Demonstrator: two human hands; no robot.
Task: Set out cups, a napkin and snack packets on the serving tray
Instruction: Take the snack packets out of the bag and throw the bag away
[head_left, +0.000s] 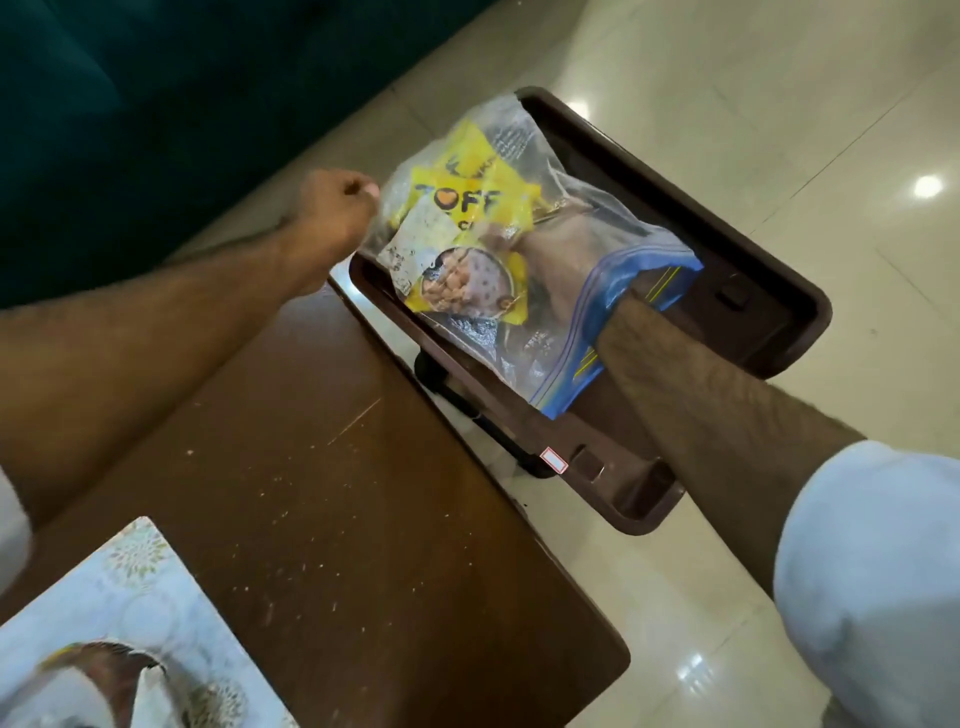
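Now, from the head view, your left hand (340, 205) is pinched shut on the closed end of the clear zip bag (498, 249), at about ten o'clock from the bag's middle. Your right hand (558, 270) is buried inside the bag through its blue mouth; its grip looks curled near the yellow snack packet (467, 244), but through the plastic you cannot tell if it has closed on it. The bag hangs just over the brown serving tray (769, 291), which sits at three o'clock off the wooden surface (332, 493). Expect that packet to be light, crinkly and slippery, so take it by a sealed edge. A tissue box (130, 597) waits at seven o'clock.
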